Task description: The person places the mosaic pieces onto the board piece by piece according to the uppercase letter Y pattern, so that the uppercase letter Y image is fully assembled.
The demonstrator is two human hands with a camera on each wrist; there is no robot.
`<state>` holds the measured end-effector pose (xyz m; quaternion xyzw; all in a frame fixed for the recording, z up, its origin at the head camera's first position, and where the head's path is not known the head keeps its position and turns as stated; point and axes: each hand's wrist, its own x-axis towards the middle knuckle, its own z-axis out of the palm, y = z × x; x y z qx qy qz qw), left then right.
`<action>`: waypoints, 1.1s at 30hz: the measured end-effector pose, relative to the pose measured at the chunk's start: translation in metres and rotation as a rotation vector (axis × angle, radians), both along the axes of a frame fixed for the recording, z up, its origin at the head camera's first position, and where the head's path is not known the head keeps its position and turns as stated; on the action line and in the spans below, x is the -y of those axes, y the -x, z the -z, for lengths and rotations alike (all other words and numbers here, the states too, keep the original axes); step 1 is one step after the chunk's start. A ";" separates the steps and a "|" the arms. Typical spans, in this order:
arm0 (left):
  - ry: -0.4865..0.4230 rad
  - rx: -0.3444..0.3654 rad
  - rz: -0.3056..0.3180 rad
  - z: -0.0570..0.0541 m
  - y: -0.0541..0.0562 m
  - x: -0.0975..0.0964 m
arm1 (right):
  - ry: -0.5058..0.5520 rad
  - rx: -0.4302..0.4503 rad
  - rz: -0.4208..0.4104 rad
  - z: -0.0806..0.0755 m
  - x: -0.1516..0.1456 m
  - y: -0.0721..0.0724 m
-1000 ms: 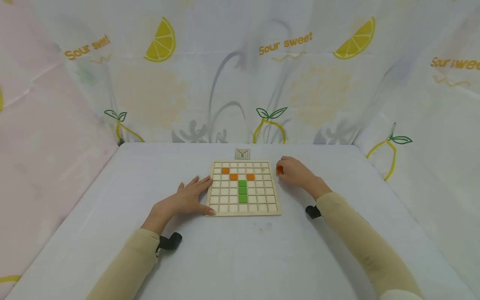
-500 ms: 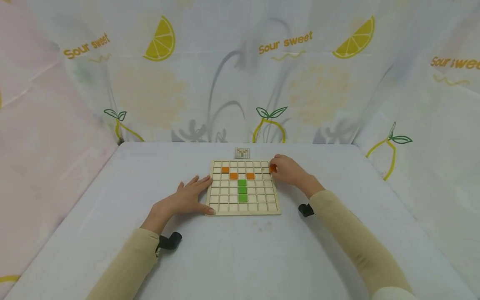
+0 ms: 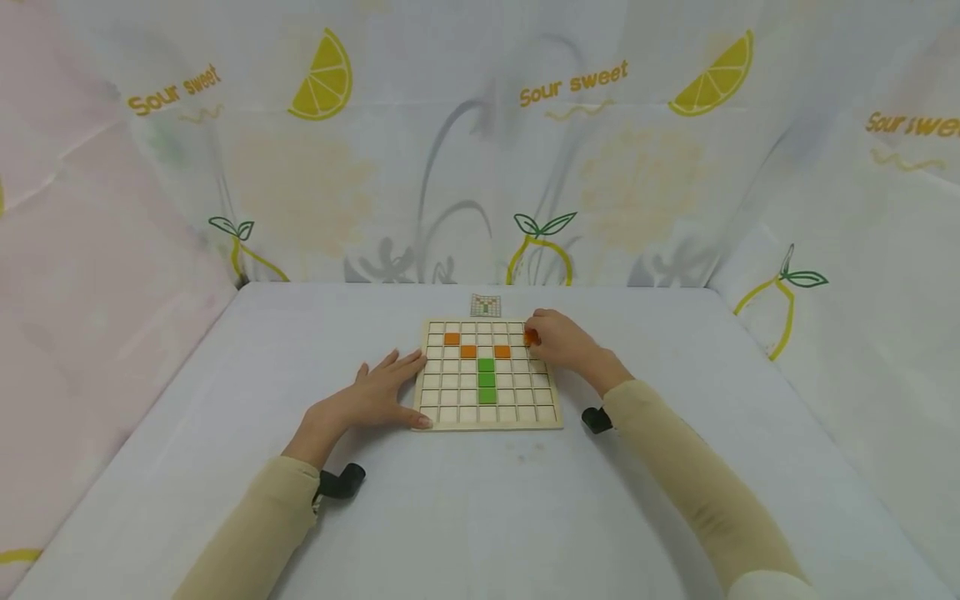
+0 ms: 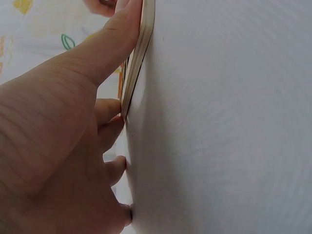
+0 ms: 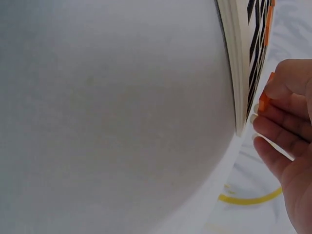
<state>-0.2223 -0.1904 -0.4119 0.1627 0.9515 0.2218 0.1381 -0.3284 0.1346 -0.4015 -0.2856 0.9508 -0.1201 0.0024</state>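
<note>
A square wooden grid board (image 3: 450, 402) lies flat on the table, with orange tiles (image 3: 452, 339) and a column of green tiles (image 3: 487, 380) in its cells. My left hand (image 3: 372, 392) is spread along the board's left side, thumb on the near left corner and fingertips at the edge. In the left wrist view the thumb (image 4: 109, 46) rests against the board's rim. My right hand (image 3: 562, 340) pinches an orange tile (image 5: 265, 93) between thumb and fingers, over the board's upper right cells. The fingers partly hide that tile.
A small printed card (image 3: 486, 306) with a coloured grid pattern lies just behind the board. White cloth covers the table (image 3: 480, 517). A fabric curtain (image 3: 450, 167) with lemon prints rises behind the far table edge, and similar fabric stands on both sides.
My right hand has moved left with the orange tile, from beside the board's right edge to over its upper right cells. The left hand stays in place.
</note>
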 end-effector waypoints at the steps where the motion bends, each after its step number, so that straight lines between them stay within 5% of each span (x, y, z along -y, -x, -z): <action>1: -0.001 -0.001 0.001 0.000 0.000 0.000 | -0.001 0.001 -0.007 0.000 0.002 0.000; 33: 0.001 -0.004 0.004 0.002 0.001 -0.001 | -0.071 -0.060 -0.037 0.004 0.025 0.002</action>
